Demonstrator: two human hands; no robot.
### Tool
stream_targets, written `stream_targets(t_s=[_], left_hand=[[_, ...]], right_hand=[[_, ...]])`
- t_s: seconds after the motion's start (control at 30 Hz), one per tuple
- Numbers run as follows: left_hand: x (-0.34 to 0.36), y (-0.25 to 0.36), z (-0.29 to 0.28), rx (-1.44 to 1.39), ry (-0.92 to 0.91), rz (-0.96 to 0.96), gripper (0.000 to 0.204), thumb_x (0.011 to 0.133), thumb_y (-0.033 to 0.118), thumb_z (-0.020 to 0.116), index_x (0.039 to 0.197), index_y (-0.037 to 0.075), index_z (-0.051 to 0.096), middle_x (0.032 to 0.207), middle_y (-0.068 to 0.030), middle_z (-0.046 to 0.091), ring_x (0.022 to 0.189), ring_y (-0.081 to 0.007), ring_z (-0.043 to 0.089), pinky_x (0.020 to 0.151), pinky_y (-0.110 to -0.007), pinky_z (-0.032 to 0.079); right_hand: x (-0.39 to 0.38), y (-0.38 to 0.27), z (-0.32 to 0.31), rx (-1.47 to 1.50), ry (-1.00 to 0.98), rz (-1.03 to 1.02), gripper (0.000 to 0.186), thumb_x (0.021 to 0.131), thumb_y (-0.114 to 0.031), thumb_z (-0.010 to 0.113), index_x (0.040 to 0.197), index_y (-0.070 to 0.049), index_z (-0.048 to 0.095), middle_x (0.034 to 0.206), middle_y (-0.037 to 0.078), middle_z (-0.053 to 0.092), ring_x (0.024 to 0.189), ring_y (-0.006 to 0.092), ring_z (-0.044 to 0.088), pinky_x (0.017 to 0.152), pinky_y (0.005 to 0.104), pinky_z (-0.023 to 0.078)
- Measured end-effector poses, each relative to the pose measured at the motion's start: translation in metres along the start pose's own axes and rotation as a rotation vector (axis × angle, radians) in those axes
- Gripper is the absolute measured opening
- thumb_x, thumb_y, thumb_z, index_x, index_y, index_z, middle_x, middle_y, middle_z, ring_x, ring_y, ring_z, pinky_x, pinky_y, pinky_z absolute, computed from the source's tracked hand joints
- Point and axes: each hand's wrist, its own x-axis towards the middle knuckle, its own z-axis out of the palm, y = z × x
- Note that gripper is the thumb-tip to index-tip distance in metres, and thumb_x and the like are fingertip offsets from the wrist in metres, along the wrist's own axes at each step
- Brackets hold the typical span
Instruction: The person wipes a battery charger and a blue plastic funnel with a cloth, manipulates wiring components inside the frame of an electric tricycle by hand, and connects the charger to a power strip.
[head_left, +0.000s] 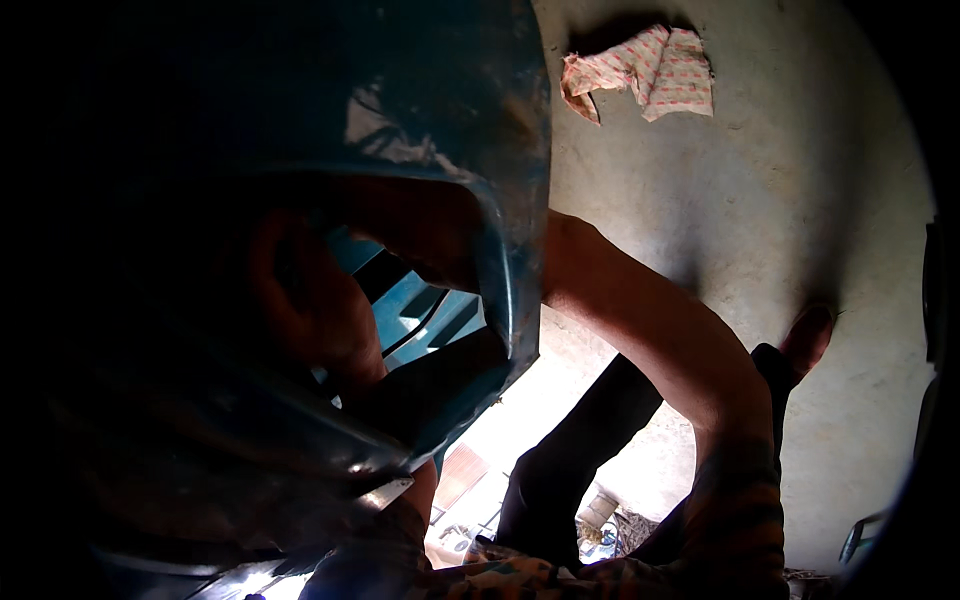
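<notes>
Large blue plastic shell (440, 130), scuffed and dusty (glossy where light hits), held close up, tilted, with an opening through its middle.

1. No packages, labels, signs or screens are showing anywhere in the head view.
</notes>
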Motion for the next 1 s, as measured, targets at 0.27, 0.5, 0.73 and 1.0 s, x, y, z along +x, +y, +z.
stream_targets(t_s=[0.27, 0.5, 0.73, 1.0], left_hand=[[0.005, 0.004, 0.0, -0.022, -0.002, 0.054, 0.018, 0.089, 0.01, 0.057, 0.106, 0.009, 0.059, 0.109, -0.0124, 0.055, 0.101, -0.0206, 0.056, 0.083, -0.031, 0.052], [0.009, 0.006, 0.001, -0.129, 0.015, 0.031, 0.016, 0.089, 0.01, 0.057, 0.105, 0.009, 0.059, 0.106, -0.0116, 0.055, 0.098, -0.0202, 0.057, 0.082, -0.03, 0.052], [0.009, 0.008, 0.003, -0.128, 0.03, 0.008, 0.014, 0.09, 0.012, 0.056, 0.103, 0.008, 0.06, 0.102, -0.011, 0.056, 0.094, -0.019, 0.057, 0.081, -0.03, 0.051], [0.004, 0.002, -0.001, -0.124, 0.009, -0.001, 0.014, 0.089, 0.011, 0.055, 0.103, 0.007, 0.059, 0.1, -0.0111, 0.056, 0.09, -0.0173, 0.058, 0.075, -0.026, 0.053]], right_hand=[[0.003, 0.022, -0.003, 0.347, 0.033, 0.173, 0.027, 0.086, -0.011, 0.063, 0.112, -0.008, 0.059, 0.112, 0.012, 0.061, 0.105, 0.0208, 0.059, 0.094, 0.0314, 0.046], [0.001, 0.023, -0.002, 0.343, 0.065, 0.158, 0.027, 0.086, -0.011, 0.063, 0.113, -0.008, 0.059, 0.113, 0.012, 0.061, 0.106, 0.0211, 0.059, 0.094, 0.032, 0.047], [0.011, 0.023, 0.003, 0.373, 0.081, 0.131, 0.027, 0.086, -0.01, 0.063, 0.113, -0.008, 0.059, 0.113, 0.013, 0.06, 0.106, 0.0215, 0.059, 0.094, 0.0326, 0.047], [0.007, 0.017, -0.005, 0.514, 0.075, 0.165, 0.028, 0.086, -0.01, 0.063, 0.114, -0.008, 0.059, 0.114, 0.013, 0.06, 0.107, 0.0219, 0.059, 0.094, 0.0332, 0.047]])
